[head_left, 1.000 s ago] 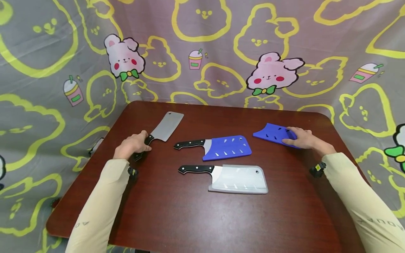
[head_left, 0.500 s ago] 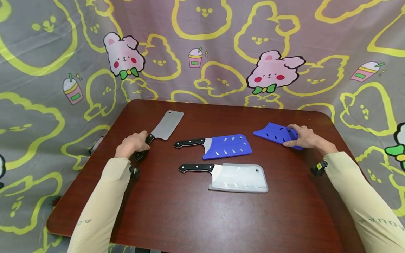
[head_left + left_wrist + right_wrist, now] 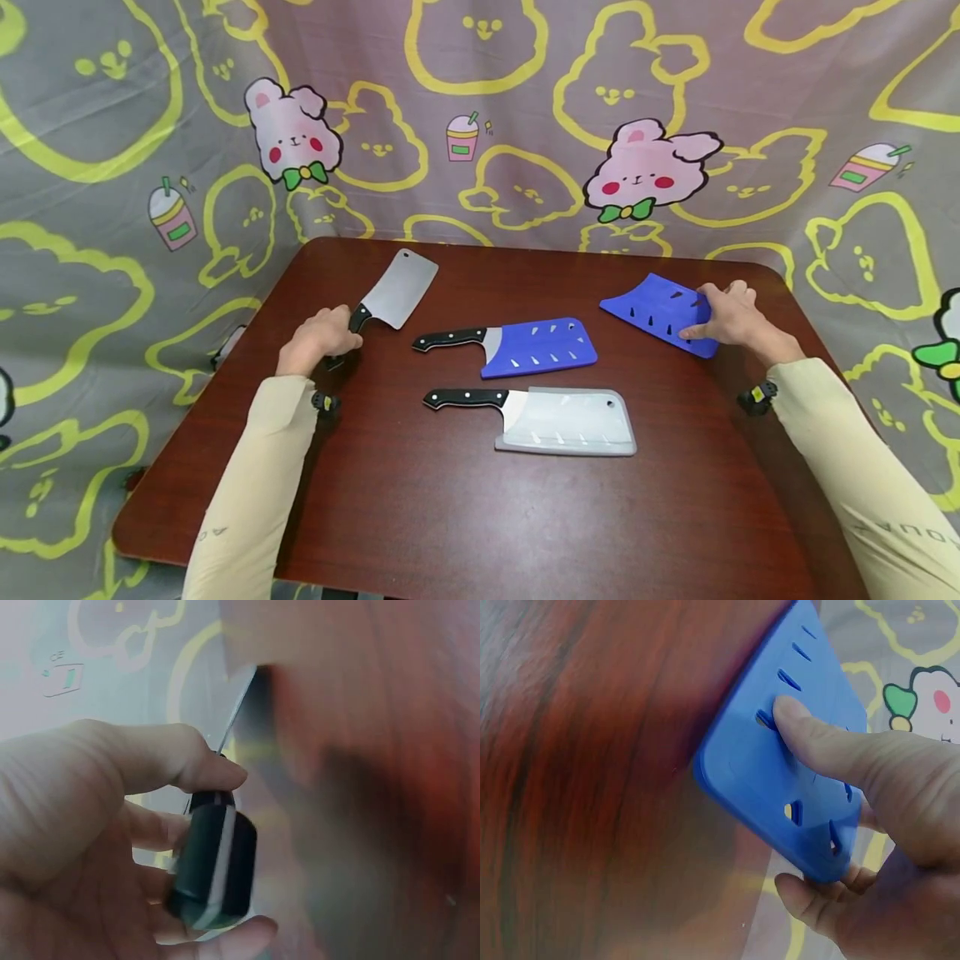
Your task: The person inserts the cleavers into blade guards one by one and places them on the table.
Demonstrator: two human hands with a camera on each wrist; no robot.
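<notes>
By its black handle [image 3: 217,862], my left hand [image 3: 322,340] grips a cleaver with a bare steel blade [image 3: 401,287] that points toward the far side. In the left wrist view the thumb presses near where handle meets blade. My right hand [image 3: 735,315] pinches a slotted blue blade cover [image 3: 652,308], thumb on its face and the other fingers behind. The right wrist view shows this blue cover [image 3: 780,750] tilted up, with slots along it. Between the hands lie a cleaver in a blue cover [image 3: 540,347] and, nearer, a cleaver in a clear whitish cover [image 3: 570,423].
The brown wooden table [image 3: 450,517] has rounded corners. A patterned cloth [image 3: 517,125] with bunny drawings hangs behind it and along both sides. At the left edge a small pale object [image 3: 228,346] is partly seen beyond the table.
My left hand has raised the cleaver slightly, its blade shifting toward the far side. My right hand has lifted and tilted the blue cover, so more of its face shows.
</notes>
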